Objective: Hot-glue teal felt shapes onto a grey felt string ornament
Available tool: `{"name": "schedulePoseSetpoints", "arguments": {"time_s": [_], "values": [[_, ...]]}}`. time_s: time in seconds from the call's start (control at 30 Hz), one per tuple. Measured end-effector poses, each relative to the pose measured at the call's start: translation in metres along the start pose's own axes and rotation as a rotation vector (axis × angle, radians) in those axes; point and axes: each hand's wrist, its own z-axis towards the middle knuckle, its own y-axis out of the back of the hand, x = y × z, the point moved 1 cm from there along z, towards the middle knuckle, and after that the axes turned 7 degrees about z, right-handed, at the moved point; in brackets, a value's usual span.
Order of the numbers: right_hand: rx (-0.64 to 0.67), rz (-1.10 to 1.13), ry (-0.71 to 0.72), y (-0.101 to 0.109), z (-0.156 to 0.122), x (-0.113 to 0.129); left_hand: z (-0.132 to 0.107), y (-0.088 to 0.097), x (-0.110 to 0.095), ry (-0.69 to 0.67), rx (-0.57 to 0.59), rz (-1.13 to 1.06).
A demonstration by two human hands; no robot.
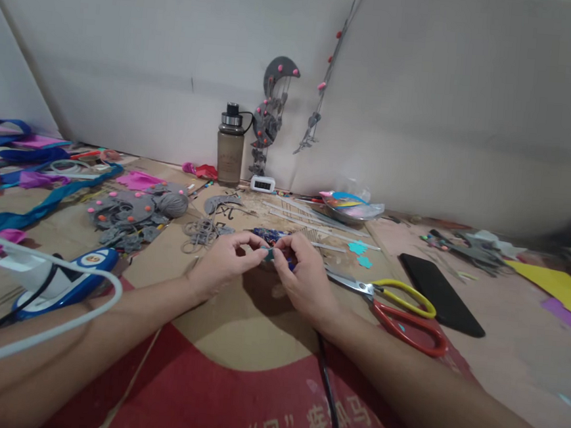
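Note:
Both my hands meet over the cardboard sheet [237,329], thumbs and fingertips pinched together. Between them is a small teal piece [269,255], perhaps felt or paper; its shape is mostly covered by my fingers. My left hand [229,262] grips its left end, and my right hand [303,271] grips the right end. Just behind the fingers lies a dark blue patterned item [269,234], partly hidden. Light turquoise cut-outs [357,247] rest right of my right hand. Scissors [397,308] with one yellow and one red handle lie beside my right wrist.
A black phone [440,293] lies right of the scissors. At left are a blue-and-white power strip [70,283] with a white cable and grey felt pieces with yarn [137,210]. A bottle [230,150] and small clock [263,184] stand by the wall. A black cord [327,389] crosses the front.

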Motion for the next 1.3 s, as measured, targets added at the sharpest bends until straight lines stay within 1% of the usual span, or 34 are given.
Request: {"name": "schedulePoseSetpoints", "arguments": {"time_s": [0.17, 0.3, 0.4, 0.53, 0.6, 0.7, 0.83, 1.0, 1.17, 1.3], "values": [[0.010, -0.063, 0.066, 0.001, 0.000, 0.003, 0.000, 0.002, -0.004, -0.011, -0.080, 0.156], [0.023, -0.115, 0.115, 0.000, -0.001, 0.003, 0.000, 0.003, -0.007, -0.125, -0.164, 0.204], [0.028, -0.146, 0.164, 0.000, -0.002, 0.001, 0.000, 0.003, -0.007, -0.170, -0.181, 0.259], [0.043, -0.194, 0.215, 0.001, -0.002, -0.001, 0.000, 0.004, -0.008, -0.170, -0.168, 0.311], [0.046, -0.186, 0.201, 0.001, -0.002, 0.000, 0.000, 0.004, -0.009, -0.165, -0.163, 0.320], [0.031, -0.143, 0.144, 0.000, -0.003, 0.002, 0.000, 0.005, -0.009, -0.133, -0.184, 0.329], [0.042, -0.095, 0.090, -0.001, -0.004, 0.004, 0.002, 0.007, -0.006, -0.121, -0.251, 0.314], [0.066, -0.022, 0.035, -0.001, -0.002, 0.006, 0.005, 0.013, -0.003, -0.181, -0.358, 0.298], [0.078, 0.057, -0.026, -0.001, -0.003, 0.011, 0.010, 0.024, -0.003, -0.224, -0.475, 0.331], [0.102, 0.082, -0.032, -0.001, -0.005, 0.016, 0.016, 0.040, 0.001, -0.169, -0.581, 0.280]]}}
